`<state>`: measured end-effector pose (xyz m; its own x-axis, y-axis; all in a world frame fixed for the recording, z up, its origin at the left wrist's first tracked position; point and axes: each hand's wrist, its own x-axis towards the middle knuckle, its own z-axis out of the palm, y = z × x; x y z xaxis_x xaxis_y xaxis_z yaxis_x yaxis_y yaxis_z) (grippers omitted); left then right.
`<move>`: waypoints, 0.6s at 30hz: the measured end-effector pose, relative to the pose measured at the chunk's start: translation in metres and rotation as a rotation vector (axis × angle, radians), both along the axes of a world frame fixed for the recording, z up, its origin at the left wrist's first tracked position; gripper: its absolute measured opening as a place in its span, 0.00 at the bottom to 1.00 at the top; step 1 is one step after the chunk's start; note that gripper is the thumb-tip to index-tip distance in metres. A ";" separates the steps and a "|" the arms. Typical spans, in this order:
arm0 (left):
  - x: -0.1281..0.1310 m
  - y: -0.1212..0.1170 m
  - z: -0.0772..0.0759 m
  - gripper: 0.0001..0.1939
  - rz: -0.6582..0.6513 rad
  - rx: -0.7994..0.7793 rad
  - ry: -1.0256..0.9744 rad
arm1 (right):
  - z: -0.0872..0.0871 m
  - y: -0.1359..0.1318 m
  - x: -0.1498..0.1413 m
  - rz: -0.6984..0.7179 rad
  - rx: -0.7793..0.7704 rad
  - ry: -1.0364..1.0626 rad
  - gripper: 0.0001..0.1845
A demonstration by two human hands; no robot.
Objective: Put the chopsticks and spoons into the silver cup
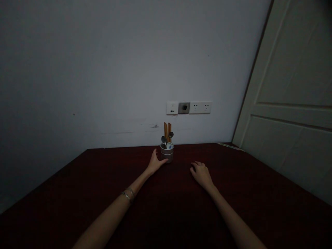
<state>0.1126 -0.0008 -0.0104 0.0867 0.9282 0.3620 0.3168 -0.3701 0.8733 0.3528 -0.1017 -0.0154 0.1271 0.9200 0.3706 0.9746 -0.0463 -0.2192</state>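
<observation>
A small grey utensil holder stands upright toward the back of the dark red table. In it are several wooden chopsticks, metal spoons and a white spoon with a blue mark. My left hand is at the holder's left side, thumb and fingers spread apart. The thumb tip lies at the front of the holder; whether it touches cannot be made out. To the right of the holder, my right hand rests palm down on the table, fingers loosely bent and holding nothing.
The table reaches back to a pale wall. White sockets and a grey wall plate sit above the holder. A pale door borders the right side. A flat light strip lies at the table's back right edge.
</observation>
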 end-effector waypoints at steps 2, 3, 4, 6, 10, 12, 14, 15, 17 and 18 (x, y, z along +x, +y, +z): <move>0.009 0.008 0.002 0.53 -0.021 -0.021 -0.094 | 0.001 -0.001 -0.001 -0.005 0.002 0.007 0.20; 0.013 0.011 0.003 0.53 -0.034 -0.027 -0.141 | 0.002 -0.001 -0.001 -0.006 0.001 0.009 0.20; 0.016 0.013 0.004 0.52 -0.048 -0.032 -0.182 | 0.002 -0.001 -0.001 -0.007 0.000 0.012 0.20; 0.021 0.017 0.004 0.50 -0.088 -0.029 -0.238 | 0.002 -0.002 -0.001 -0.004 0.000 0.015 0.20; 0.029 0.020 0.004 0.45 -0.175 0.032 -0.292 | 0.003 -0.002 -0.001 -0.010 -0.002 0.016 0.20; 0.032 0.020 0.005 0.44 -0.159 0.056 -0.288 | 0.003 -0.002 -0.001 -0.014 -0.002 0.018 0.20; 0.033 0.018 0.008 0.40 -0.128 0.064 -0.253 | 0.002 -0.001 -0.001 -0.013 0.001 0.019 0.20; 0.032 0.017 0.009 0.38 -0.120 0.059 -0.228 | 0.002 0.000 -0.001 -0.013 0.000 0.017 0.20; 0.031 0.015 0.012 0.32 -0.116 0.042 -0.185 | 0.001 0.000 -0.001 -0.016 -0.007 0.014 0.20; 0.030 0.014 0.013 0.31 -0.116 0.038 -0.171 | 0.001 0.000 -0.001 -0.017 -0.010 0.013 0.20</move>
<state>0.1429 0.0134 0.0024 0.1270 0.9010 0.4149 0.1186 -0.4291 0.8955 0.3521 -0.1013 -0.0146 0.1478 0.9211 0.3601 0.9708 -0.0655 -0.2308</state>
